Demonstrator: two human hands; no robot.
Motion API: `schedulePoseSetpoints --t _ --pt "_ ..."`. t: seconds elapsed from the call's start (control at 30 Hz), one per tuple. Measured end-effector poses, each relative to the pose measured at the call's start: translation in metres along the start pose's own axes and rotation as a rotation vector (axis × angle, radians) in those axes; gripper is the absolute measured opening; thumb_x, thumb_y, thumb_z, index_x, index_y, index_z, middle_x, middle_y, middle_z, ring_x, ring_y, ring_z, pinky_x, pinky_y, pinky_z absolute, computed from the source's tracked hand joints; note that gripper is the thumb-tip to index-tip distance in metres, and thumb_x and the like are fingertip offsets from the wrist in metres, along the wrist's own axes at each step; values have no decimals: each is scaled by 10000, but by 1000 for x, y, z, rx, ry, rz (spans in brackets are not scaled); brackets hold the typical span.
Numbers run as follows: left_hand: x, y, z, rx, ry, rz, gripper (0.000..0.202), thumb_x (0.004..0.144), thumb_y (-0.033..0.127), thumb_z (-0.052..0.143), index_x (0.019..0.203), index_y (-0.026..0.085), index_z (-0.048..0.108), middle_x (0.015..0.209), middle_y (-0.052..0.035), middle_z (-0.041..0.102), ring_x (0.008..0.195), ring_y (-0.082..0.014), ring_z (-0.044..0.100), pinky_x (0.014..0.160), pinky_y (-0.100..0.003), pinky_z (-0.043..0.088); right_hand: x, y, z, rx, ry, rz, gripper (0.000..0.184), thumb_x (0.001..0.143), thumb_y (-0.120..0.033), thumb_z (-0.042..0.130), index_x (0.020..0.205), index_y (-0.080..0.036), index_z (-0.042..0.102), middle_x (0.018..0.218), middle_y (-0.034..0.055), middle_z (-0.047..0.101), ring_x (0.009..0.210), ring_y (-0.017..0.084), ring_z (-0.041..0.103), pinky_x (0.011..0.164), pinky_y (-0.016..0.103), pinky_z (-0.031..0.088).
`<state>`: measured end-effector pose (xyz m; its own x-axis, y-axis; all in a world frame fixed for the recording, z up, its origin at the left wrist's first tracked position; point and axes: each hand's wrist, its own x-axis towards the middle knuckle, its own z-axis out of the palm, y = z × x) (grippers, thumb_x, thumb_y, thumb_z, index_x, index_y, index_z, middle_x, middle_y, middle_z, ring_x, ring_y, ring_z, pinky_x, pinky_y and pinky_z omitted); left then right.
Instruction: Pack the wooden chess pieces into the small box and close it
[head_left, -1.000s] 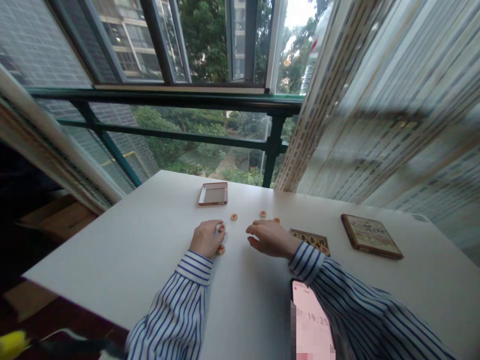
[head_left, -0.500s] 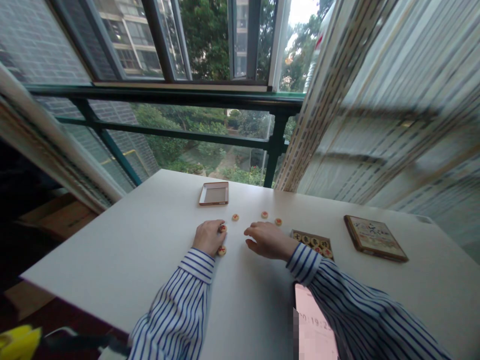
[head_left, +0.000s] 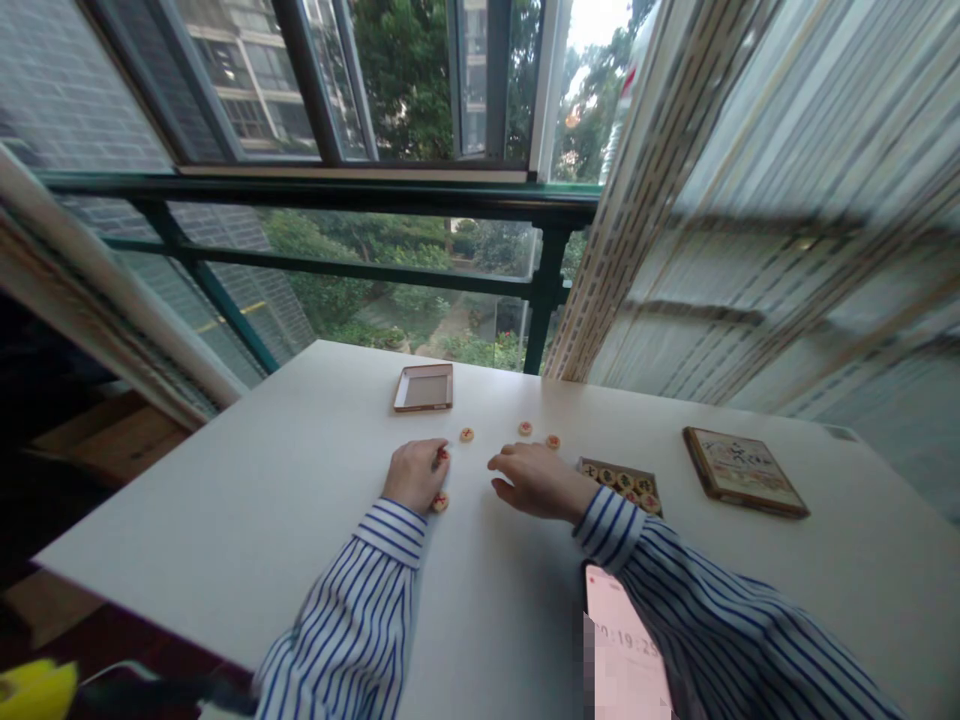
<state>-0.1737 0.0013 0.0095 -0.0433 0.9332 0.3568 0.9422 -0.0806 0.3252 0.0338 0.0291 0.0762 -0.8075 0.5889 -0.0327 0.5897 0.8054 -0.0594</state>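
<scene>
White table (head_left: 225, 520) by window (head_left: 315, 100). Left hand (head_left: 411, 475), mid-table, pinches a red-marked disc (head_left: 443, 456); right hand (head_left: 538, 480) is loosely spread; disc-filled tray (head_left: 628, 468) lies just right of it; flat case (head_left: 746, 472) sits toward the table's right edge.

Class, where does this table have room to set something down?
Bare patches: left of the left hand and shallow tray; between left sleeve and phone; between right sleeve and illustrated box. Crowded: from left hand to piece box, loose xiangqi pieces and right hand between.

The left grip (head_left: 414, 475) partly hides one red-marked disc (head_left: 443, 456).
</scene>
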Motion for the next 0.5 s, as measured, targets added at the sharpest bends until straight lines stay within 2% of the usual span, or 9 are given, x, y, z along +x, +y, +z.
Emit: schedulePoseSetpoints --t 0.23,0.5 --pt "1 8 -8 -80 91 57 264 753 199 498 984 140 612 939 -85 666 873 -208 590 821 -362 454 -4 0 -5 35 7 12 304 836 -278 407 1054 -167 587 961 99 629 870 197 575 720 285 394" --pt "-2 28 -19 -161 121 98 283 746 202 523 1020 155 579 918 -69 650 873 -199 577 816 -357 456 -14 3 -7 81 48 30 295 847 -272 415 1057 -155 584 951 105 625 871 191 572 722 280 388"
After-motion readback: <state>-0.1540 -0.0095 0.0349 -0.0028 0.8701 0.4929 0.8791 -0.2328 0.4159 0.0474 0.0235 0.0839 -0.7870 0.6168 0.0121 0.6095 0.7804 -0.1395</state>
